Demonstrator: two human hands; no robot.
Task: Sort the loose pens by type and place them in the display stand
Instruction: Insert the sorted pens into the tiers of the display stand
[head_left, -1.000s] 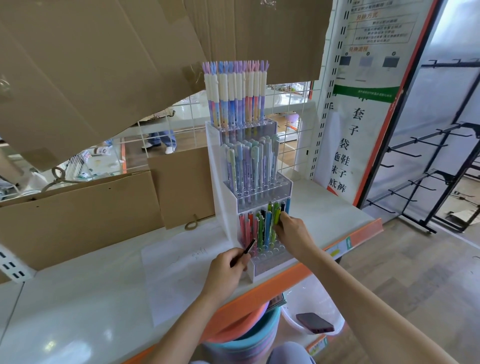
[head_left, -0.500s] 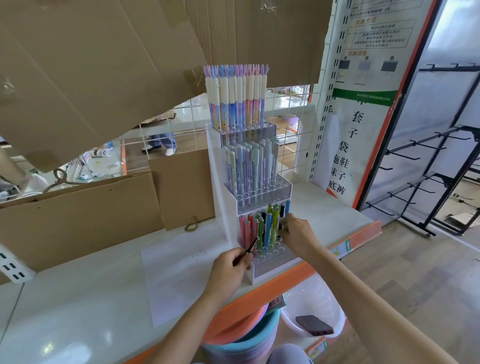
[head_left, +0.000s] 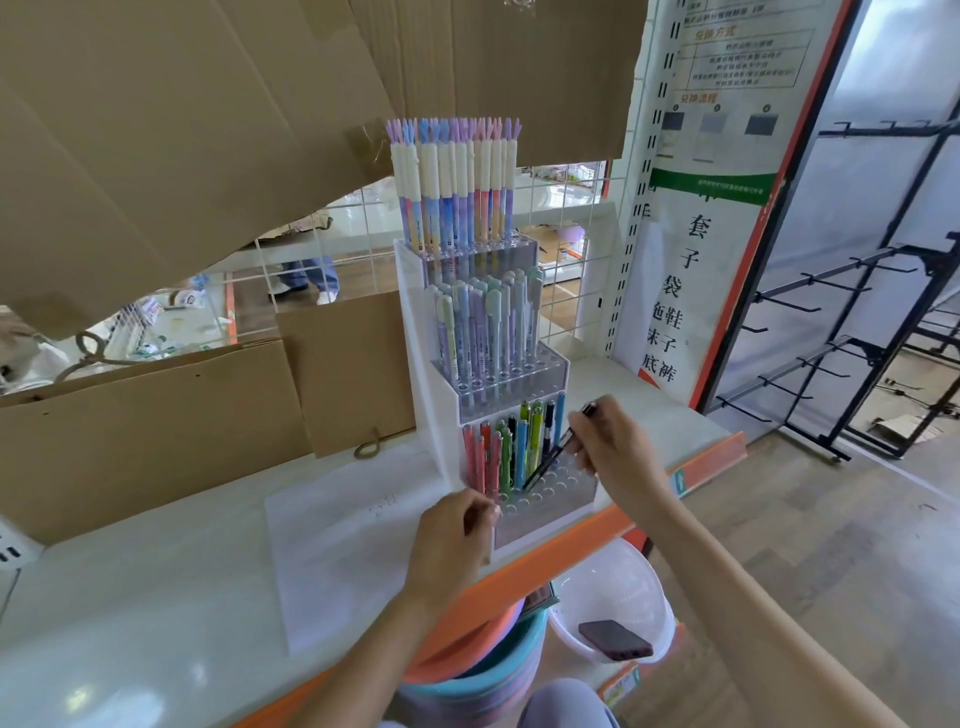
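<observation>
A white three-tier display stand (head_left: 545, 519) sits on the shelf. Its top tier holds pastel pens with white caps (head_left: 452, 176), and the middle tier holds pale capped pens (head_left: 488, 322). The bottom tier holds red, green, blue and black click pens (head_left: 511, 447). My right hand (head_left: 608, 441) pinches a black pen (head_left: 548, 462), tilted with its tip down over the empty holes of the bottom tier. My left hand (head_left: 452, 535) is curled at the stand's front left corner, and no pen shows in it.
A sheet of paper (head_left: 337, 545) lies on the white shelf (head_left: 130, 623) left of the stand. Cardboard sheets (head_left: 156, 415) lean behind it, against a wire grid (head_left: 566, 218). Below the orange shelf edge (head_left: 691, 467) are stacked basins (head_left: 483, 675) and a white basin (head_left: 613, 582) holding a phone (head_left: 615, 640).
The black pen that my left hand held is gone from it. My right hand has come away from the bottom-tier pens and now holds a black pen tilted over the front holes.
</observation>
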